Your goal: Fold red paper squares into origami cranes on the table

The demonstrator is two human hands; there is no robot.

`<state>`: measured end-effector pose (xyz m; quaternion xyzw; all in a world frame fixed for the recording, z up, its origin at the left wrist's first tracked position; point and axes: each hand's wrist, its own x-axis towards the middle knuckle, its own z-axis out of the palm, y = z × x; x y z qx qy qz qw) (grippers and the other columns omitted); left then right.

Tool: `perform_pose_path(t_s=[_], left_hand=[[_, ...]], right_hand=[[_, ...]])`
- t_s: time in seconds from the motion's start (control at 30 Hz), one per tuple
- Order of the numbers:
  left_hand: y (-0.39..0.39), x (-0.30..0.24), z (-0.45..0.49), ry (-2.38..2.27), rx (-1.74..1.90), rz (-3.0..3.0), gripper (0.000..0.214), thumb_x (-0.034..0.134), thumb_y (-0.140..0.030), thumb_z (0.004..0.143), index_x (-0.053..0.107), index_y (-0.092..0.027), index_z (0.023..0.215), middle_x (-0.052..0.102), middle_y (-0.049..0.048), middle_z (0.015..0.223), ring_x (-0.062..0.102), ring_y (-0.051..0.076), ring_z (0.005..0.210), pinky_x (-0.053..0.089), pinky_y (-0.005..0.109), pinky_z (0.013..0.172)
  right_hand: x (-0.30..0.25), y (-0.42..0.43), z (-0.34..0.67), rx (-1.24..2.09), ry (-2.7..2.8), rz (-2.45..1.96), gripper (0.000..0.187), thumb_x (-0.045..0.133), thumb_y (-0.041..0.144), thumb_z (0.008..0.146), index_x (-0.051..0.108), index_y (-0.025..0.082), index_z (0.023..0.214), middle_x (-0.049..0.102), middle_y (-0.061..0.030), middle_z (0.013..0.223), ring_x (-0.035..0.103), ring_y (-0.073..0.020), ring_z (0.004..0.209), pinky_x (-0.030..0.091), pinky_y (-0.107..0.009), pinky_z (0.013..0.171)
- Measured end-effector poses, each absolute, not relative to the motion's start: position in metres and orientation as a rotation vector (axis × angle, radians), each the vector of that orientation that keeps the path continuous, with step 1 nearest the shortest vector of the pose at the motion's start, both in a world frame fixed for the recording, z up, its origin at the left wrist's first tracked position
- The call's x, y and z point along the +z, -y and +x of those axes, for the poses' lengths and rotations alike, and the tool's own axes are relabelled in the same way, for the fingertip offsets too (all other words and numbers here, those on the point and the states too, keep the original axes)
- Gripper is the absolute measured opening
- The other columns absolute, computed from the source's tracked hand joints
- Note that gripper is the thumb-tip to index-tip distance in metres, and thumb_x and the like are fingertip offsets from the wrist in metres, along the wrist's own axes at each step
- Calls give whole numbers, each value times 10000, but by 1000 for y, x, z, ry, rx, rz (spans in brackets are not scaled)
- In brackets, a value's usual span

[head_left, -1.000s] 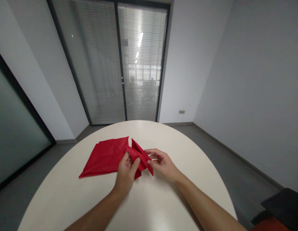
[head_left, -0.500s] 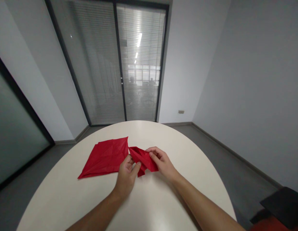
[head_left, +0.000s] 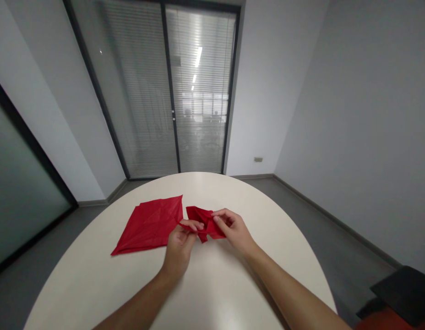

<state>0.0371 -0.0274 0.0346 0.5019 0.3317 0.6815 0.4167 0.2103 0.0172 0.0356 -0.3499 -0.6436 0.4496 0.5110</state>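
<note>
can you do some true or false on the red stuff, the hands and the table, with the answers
1. The left hand and right hand both hold the small red piece. True.
2. The flat red piece lies on the table. True.
3. The flat red piece is to the right of both hands. False: it lies mostly to their left.
4. The table's far edge is straight. False: it curves.
5. Blinds show beyond the table. True.
6. The flat red piece is smaller than the held one. False: it looks larger.
</note>
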Motion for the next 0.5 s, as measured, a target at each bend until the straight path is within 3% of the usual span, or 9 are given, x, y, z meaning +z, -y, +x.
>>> perform_pose_path(t_s=[0.13,0.3,0.43,0.5], left_hand=[[28,31,33,-894,1731,1432,106,658,-129,747,588,-206,725,693,40,849,672,208,887,531,334,836],[29,31,23,-951,1714,2029,163,605,-66,807,639,-222,770,699,44,883,656,194,855,509,316,783],[29,29,20,-959,1668,2391,287,495,-13,851,675,-236,849,730,44,881,661,193,836,501,330,772],[30,28,21,-959,1618,2432,248,518,-45,868,676,-235,868,739,51,889,670,200,839,511,335,773]], right_hand=[[38,-22,212,1025,1431,-845,342,672,539,861,693,205,932,719,-79,1007,655,-206,852,532,-319,731],[35,-30,216,1003,1232,-867,365,682,556,828,629,201,891,676,-27,771,591,-174,671,476,-292,625],[33,-32,218,966,1164,-908,333,698,495,815,584,203,926,599,26,649,516,-145,570,412,-261,548],[34,-31,217,976,1151,-882,317,674,479,843,529,228,971,547,63,599,471,-129,513,372,-239,505]])
